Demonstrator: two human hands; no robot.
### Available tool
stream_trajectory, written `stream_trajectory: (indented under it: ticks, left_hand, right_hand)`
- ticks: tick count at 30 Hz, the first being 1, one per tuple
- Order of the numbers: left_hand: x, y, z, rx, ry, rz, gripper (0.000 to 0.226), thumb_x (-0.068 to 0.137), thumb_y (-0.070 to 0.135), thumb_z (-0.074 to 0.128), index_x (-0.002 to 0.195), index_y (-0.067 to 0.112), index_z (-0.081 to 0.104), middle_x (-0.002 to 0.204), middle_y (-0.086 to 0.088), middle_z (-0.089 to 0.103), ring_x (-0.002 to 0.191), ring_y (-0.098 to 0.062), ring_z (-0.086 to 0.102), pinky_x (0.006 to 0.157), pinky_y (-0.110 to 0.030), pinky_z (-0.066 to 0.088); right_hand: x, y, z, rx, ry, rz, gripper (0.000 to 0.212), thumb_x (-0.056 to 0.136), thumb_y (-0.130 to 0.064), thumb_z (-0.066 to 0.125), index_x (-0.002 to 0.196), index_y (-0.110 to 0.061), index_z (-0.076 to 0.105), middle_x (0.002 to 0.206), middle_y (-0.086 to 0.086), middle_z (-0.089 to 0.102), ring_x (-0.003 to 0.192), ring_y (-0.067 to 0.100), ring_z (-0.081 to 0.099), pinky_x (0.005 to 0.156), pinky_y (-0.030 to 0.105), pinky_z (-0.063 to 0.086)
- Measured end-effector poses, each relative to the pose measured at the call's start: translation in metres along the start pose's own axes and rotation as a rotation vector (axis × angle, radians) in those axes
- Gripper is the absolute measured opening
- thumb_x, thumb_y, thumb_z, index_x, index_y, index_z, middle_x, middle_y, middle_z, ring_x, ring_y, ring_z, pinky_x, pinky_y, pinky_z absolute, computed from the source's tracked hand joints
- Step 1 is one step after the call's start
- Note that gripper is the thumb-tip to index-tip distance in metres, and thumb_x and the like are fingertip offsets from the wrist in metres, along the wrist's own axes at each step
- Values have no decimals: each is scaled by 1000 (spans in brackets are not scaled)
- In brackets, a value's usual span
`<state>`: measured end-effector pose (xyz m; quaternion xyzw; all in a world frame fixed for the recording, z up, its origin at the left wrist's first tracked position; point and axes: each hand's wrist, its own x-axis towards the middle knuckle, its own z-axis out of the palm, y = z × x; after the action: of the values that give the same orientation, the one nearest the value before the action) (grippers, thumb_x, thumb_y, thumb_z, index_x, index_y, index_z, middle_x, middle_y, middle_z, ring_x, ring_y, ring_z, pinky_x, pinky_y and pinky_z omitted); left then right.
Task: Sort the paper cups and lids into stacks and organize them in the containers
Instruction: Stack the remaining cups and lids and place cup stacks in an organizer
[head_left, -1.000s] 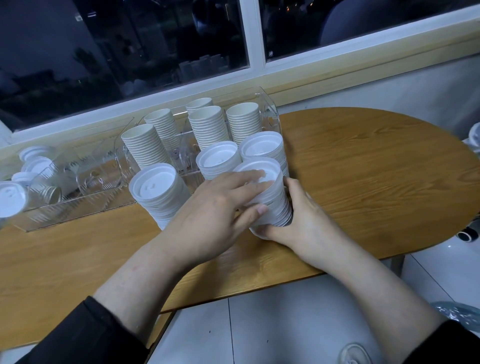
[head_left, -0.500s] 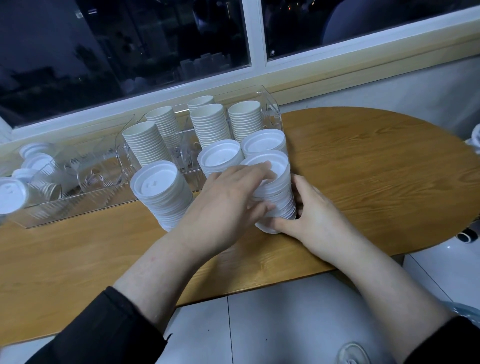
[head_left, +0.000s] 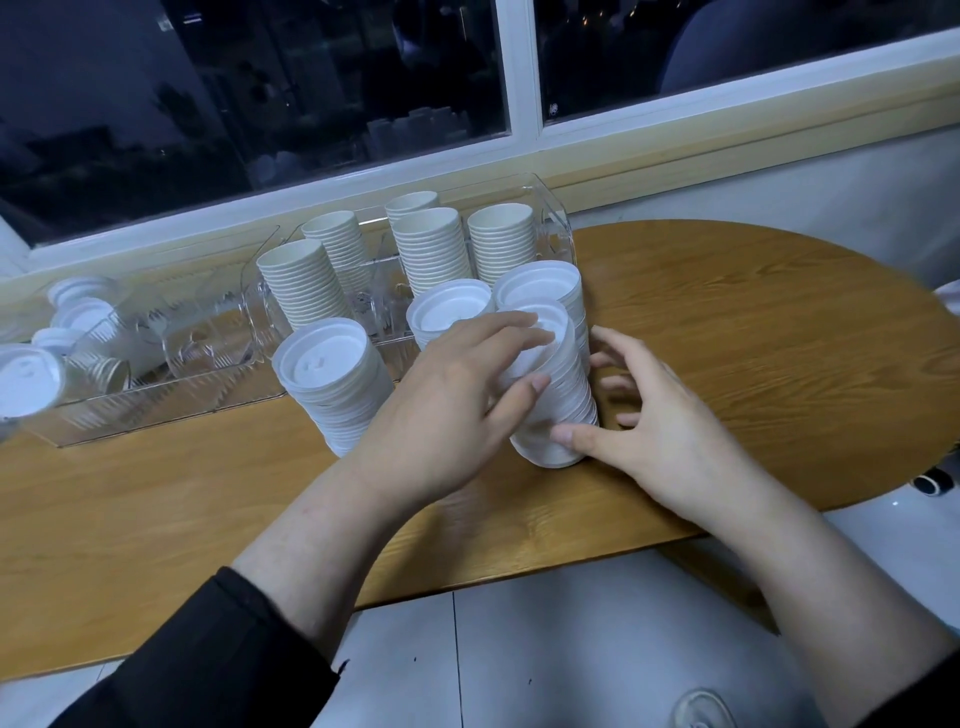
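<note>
- A tall stack of white lids (head_left: 558, 395) stands on the wooden counter (head_left: 753, 332) at centre frame, leaning a little to the left, just in front of the clear container (head_left: 556, 228) that holds the paper cup stacks (head_left: 431, 244).
- The left hand (head_left: 447, 410) wraps the stack's near side, fingers curled over the top lid; the right hand (head_left: 660, 415) presses its thumb to the base while its other fingers spread loosely behind.
- Over the last second the stack has slid away from the counter's edge toward the container, and the right hand's fingers have loosened; the stack appears close to being squared up and ready to lift in.
- Three more lid stacks stand beside it, one (head_left: 335, 384) at left on the counter.
- A second clear container (head_left: 156, 364) at left holds loose lids, its contents blurred and cut off by the frame's edge.
- The held stack's far side is hidden behind the hands.
</note>
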<state>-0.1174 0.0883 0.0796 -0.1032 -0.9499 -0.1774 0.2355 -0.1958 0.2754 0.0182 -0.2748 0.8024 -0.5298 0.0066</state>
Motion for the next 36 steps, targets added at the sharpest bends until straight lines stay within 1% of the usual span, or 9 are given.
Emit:
stream_trajectory:
  ticks: [7,12,17,19,23,27,33,34,36]
  left_hand:
    - [-8,-3,-5,-34,15,-34,37,97,34,54,129,18,64,140,5,58,131,-8,48,110,-15,31]
    - [-16,-6,-18,-77,104,-47,31,100,30,54,127,19,65,132,8,61,124,-7,53,104,-22,40]
    - [-36,-16,-51,-79,289,-91,26,99,26,54,120,17,67,117,8,66,113,-7,58,97,-17,42]
    - [-49,-26,-68,-52,351,-130,25,99,25,54,118,17,68,112,8,68,108,-4,58,92,-13,40]
    - [-82,-62,-102,-13,426,-256,24,98,26,54,115,16,68,107,9,67,98,-7,58,84,-21,44]
    - [-121,-107,-135,17,492,-407,24,97,27,57,114,17,69,107,6,68,102,-10,60,88,-24,44]
    - [-178,-182,-175,-4,603,-701,21,98,30,59,115,23,69,109,11,68,104,-7,60,91,-28,47]
    - [-184,-194,-179,-35,644,-737,19,98,30,59,112,23,70,107,12,69,102,-6,61,91,-28,47]
    - [-191,-218,-186,-110,737,-792,15,98,28,60,107,23,71,103,12,70,98,-5,62,90,-29,49]
  right_hand:
    - [-1,-3,2,-8,-1,-14,98,64,-48,85,148,-41,34,136,-18,48,121,-4,49,104,35,46]
    - [-3,-15,-2,68,172,-120,79,73,-71,65,142,-39,43,133,-17,52,124,-2,49,99,32,48]
    - [-10,-54,-8,-33,375,-324,46,94,-45,52,132,-21,57,127,-8,58,122,7,55,97,21,47]
    - [-12,-79,-4,-43,394,-379,36,95,-41,51,126,-24,60,124,-10,60,120,7,56,96,16,45]
    - [-9,-140,27,-14,268,-401,28,91,-52,53,116,-45,62,122,-21,61,115,11,60,99,37,49]
    - [3,-201,82,-52,50,-407,23,88,-63,55,105,-50,64,114,-28,63,105,-4,61,85,11,46]
    - [39,-263,192,-123,-216,-382,14,89,-42,63,103,-42,67,99,-24,65,93,-9,58,63,6,38]
    - [47,-272,213,-142,-248,-385,16,90,-41,63,105,-40,67,98,-24,65,91,-9,58,64,8,40]
    - [65,-285,255,-178,-295,-388,22,89,-42,65,110,-36,66,100,-22,65,92,-6,60,80,20,49]
